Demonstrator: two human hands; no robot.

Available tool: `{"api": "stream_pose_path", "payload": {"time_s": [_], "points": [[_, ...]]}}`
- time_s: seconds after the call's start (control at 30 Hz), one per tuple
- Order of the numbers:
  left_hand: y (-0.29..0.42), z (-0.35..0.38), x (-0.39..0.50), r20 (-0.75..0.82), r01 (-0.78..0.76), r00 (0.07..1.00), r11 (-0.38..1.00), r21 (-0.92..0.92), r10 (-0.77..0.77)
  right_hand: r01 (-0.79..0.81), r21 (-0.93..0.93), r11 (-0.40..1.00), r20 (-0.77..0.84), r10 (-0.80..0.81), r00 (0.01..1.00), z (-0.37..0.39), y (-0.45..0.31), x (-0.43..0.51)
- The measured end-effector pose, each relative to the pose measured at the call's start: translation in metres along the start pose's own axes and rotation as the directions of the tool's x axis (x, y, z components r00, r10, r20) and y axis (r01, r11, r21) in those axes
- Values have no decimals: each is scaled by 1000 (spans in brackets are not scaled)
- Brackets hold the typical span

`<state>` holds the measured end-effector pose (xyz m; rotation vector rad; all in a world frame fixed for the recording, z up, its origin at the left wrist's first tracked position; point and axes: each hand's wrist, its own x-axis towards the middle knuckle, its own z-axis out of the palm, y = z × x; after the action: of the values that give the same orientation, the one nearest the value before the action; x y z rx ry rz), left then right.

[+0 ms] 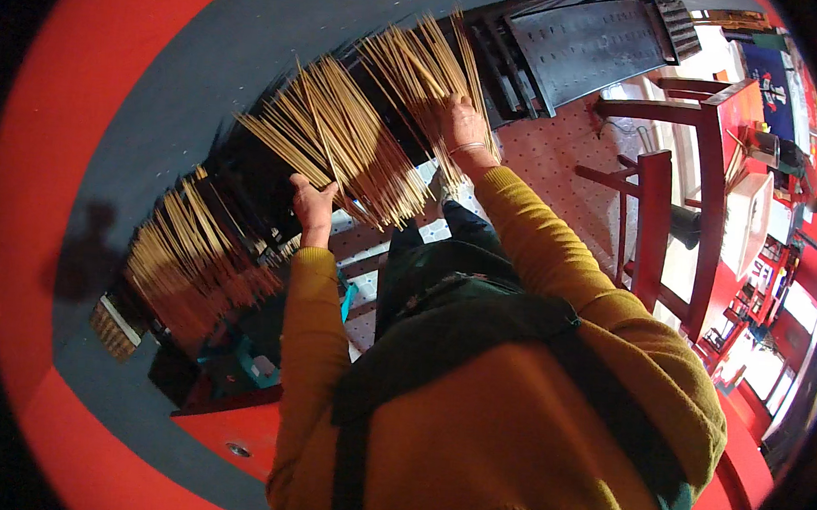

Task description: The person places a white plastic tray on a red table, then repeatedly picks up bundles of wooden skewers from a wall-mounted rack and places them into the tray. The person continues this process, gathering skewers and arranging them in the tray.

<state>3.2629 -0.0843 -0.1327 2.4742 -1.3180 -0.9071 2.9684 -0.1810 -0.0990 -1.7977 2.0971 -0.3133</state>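
Observation:
In front of me, thin bamboo sticks lie side by side in wide bunches across a dark support. My left hand is at the near left edge of the middle bunch, thumb and fingers apart, the thumb close to the stick ends. One loose stick crosses that bunch at a slant. Over the right bunch rests my right hand, fingers bent onto the sticks; whether they grip any is hidden. A third bunch, with reddish lower ends, lies farther left.
A dark metal table or rack with rows of small slots stands to the right. Beyond it are a red wooden chair and a red table bearing a white container. A grey and red wall runs behind the sticks.

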Motion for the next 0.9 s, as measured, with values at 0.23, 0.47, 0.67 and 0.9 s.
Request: {"api": "stream_pose_path", "payload": {"time_s": [0.23, 0.47, 0.67, 0.9], "points": [[9, -4, -3, -69, -83, 994, 997, -1, 83, -56, 109, 992, 47, 51, 998, 32, -20, 1], [13, -6, -4, 26, -2, 1000, 998, -58, 3, -160, 255, 954, 62, 149, 987, 6, -7, 17], [-6, 5, 6, 46, 56, 998, 996, -64, -53, -325, -45, 945, -28, 324, 946, -17, 32, 33], [-15, 12, 10, 52, 76, 996, 990, -116, -71, -224, -8, 974, 109, 224, 968, 2, 34, 36]]}}
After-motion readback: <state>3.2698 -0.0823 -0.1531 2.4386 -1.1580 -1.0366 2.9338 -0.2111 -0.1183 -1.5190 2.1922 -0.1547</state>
